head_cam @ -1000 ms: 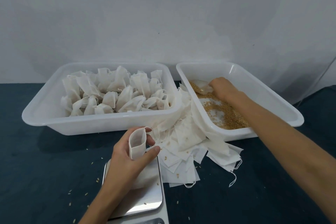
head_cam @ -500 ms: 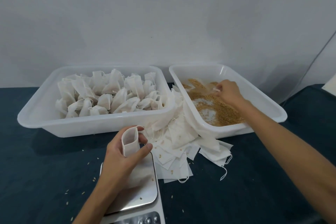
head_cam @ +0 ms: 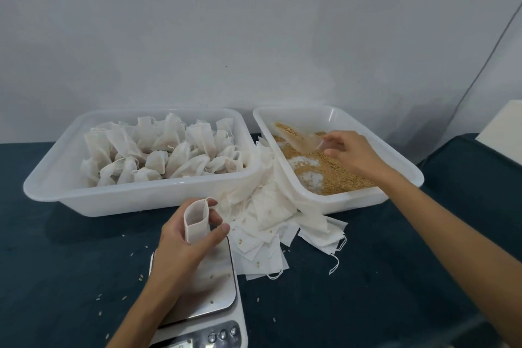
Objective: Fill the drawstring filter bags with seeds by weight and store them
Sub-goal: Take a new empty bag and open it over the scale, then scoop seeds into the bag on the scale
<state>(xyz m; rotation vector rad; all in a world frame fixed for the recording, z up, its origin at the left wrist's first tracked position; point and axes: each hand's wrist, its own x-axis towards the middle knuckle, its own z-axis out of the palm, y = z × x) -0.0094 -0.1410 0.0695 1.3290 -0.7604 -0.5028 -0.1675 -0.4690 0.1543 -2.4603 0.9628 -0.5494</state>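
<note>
Far left: white tub on dark blue table cover, loaded with filled, tied filter bags. Loose seeds scattered on cover in front.

Centre, near edge: digital scale, steel platform, button row at front; no legible markings. Left hand above platform, fingers and thumb curled around one empty filter bag, mouth held open, facing up.

Centre right: pile of flat empty bags with drawstrings, between the two tubs and spilling forward.

Right: second white tub containing seeds. Right hand inside tub, fingers pinching clear plastic scoop, scoop over seeds.

No brands, labels or readable writing visible.
</note>
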